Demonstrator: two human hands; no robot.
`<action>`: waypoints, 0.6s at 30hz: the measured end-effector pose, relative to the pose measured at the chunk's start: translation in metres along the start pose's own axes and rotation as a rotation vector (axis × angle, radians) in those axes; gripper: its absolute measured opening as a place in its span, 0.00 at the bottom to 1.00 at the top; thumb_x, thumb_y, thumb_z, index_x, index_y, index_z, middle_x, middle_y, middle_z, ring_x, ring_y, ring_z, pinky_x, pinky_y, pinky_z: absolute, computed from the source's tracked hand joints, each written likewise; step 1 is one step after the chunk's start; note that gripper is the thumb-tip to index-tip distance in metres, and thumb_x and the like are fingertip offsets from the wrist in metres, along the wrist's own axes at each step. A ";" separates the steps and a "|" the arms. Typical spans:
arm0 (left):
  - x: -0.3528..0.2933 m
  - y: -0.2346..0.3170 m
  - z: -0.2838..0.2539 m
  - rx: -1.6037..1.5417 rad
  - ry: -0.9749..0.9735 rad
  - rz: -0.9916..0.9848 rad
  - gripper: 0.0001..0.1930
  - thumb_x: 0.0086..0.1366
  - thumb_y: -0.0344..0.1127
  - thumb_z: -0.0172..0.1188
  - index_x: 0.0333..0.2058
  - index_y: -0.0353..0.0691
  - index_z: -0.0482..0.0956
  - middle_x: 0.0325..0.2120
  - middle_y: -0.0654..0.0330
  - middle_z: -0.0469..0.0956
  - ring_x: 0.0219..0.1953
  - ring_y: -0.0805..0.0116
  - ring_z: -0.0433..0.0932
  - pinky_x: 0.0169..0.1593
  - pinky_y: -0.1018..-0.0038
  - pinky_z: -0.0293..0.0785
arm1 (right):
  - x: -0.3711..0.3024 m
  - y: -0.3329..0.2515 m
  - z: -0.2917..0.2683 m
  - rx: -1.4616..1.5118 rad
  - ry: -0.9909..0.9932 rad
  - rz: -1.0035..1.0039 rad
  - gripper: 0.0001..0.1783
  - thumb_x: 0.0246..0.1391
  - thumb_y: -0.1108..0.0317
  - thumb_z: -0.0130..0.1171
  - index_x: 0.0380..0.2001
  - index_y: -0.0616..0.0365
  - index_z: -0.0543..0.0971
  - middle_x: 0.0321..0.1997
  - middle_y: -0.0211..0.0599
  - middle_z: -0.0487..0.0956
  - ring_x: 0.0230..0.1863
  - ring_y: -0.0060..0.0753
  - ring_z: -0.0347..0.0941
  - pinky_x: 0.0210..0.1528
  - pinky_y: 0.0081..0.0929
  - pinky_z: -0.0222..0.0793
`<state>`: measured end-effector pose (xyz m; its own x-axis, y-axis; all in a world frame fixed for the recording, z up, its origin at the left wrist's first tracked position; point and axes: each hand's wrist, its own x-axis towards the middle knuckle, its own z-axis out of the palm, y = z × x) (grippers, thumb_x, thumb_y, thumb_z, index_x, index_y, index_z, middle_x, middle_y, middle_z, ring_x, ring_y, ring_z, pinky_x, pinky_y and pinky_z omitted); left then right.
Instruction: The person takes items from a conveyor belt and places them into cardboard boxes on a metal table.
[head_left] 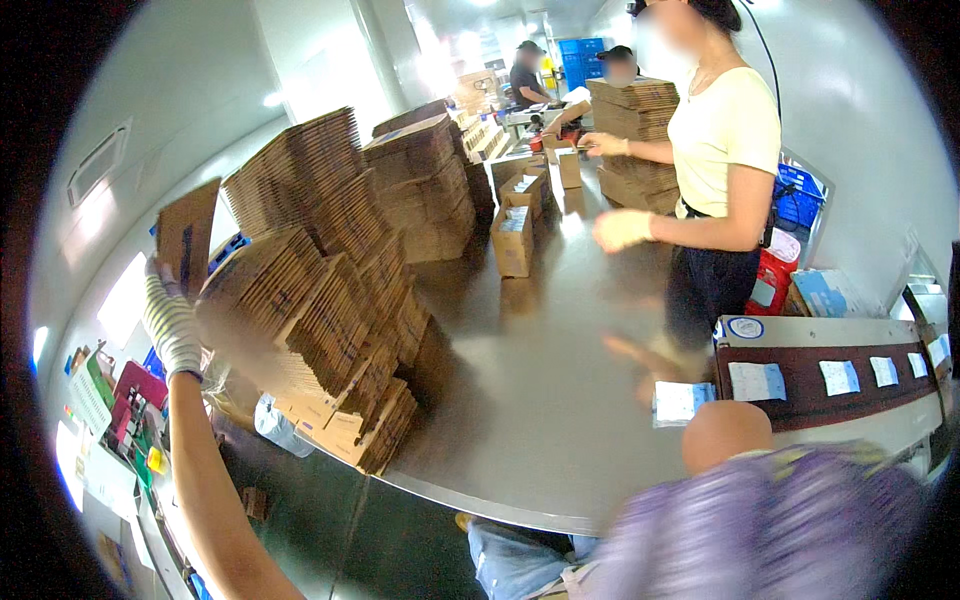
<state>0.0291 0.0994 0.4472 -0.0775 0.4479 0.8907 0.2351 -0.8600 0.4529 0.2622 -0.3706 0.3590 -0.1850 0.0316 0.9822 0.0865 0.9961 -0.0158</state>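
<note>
At the left, my left hand (172, 322), in a striped knit glove, grips a flattened cardboard box (187, 240) by its lower edge, raised beside the stacks of flattened cardboard boxes (310, 320). On the right, my right hand (655, 358) is smeared by motion over the steel table (540, 400), close to a white-and-blue packet (683, 401) at the conveyor's end; its fingers cannot be made out. More such packets (840, 377) lie in a row along the brown conveyor belt (800, 407).
Across the table a co-worker in a yellow top (725, 130) reaches out with gloved hands. Open cartons (513, 245) holding packets stand mid-table. Farther stacks of flattened boxes (420, 185) line the left side. Other people work at the back. A red bin (770, 280) stands behind the conveyor.
</note>
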 end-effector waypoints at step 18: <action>-0.177 0.093 -0.072 0.986 0.229 0.698 0.20 0.66 0.27 0.49 0.57 0.37 0.64 0.58 0.45 0.60 0.59 0.50 0.63 0.59 0.62 0.63 | -0.010 0.060 0.045 0.157 -0.082 0.171 0.28 0.54 0.63 0.57 0.55 0.64 0.65 0.55 0.48 0.69 0.59 0.43 0.63 0.62 0.36 0.56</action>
<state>-0.0054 -0.0777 0.3345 0.2131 -0.1727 0.9617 0.9184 -0.3004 -0.2574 0.2253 -0.3079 0.3395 -0.2601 0.2013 0.9444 -0.0281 0.9760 -0.2158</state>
